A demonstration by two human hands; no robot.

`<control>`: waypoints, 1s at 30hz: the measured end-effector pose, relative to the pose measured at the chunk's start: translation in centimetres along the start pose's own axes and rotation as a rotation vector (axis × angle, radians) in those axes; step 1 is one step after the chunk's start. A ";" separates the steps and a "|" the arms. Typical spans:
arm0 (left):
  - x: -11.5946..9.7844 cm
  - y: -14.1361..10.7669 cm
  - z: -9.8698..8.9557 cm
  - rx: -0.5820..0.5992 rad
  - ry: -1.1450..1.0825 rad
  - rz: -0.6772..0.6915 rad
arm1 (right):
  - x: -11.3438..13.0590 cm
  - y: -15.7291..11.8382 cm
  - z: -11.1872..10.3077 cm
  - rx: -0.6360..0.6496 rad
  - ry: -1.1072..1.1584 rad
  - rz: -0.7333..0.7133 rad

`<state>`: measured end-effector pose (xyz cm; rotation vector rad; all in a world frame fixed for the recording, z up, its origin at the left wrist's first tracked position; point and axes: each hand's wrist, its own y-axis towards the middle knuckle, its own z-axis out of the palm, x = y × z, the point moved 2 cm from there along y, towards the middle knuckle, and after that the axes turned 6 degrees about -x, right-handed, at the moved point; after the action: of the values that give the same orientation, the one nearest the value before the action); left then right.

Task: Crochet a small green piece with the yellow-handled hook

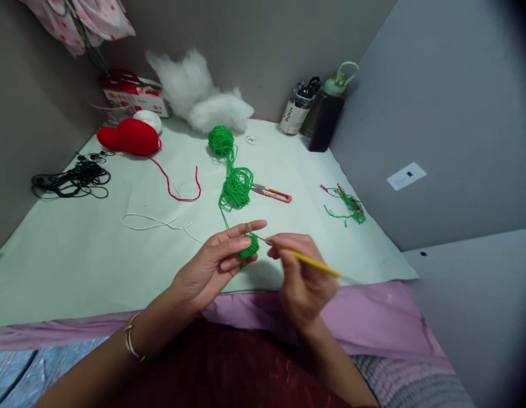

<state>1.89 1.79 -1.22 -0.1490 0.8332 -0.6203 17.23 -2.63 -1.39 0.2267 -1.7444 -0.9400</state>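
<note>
A small green crocheted piece (249,248) is pinched between the thumb and fingers of my left hand (212,262), over the table's front edge. Green yarn loops over my left index finger, which is stretched out. My right hand (304,277) is closed on a crochet hook (316,263) with a yellow handle, its metal tip at the green piece. From the piece, yarn leads back to a loose tangle of green yarn (236,187) and a green ball (221,140) behind it. Orange-handled thread snips (272,193) lie beside the tangle.
Red yarn (130,136), white stuffing (203,96) and a box (138,96) stand at the back left. Black cords (76,177) lie left. A pen cup (296,112), phone (326,123) and green-lidded bottle (336,84) stand back right; yarn scraps (352,207) lie right.
</note>
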 end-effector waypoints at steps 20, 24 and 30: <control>-0.6 -1.2 -0.3 -0.184 0.604 0.472 | 0.0 1.0 0.2 0.062 0.348 0.377; -0.5 -1.6 0.2 -0.271 0.627 0.598 | 0.6 0.2 0.1 0.164 0.015 -0.010; -0.2 -0.8 -0.2 -0.080 0.195 0.180 | 0.4 -0.7 0.2 0.117 -0.244 -0.278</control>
<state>1.31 1.28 -0.92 -0.0858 1.0482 -0.4362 16.69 -3.29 -1.61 0.4553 -2.0309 -1.1022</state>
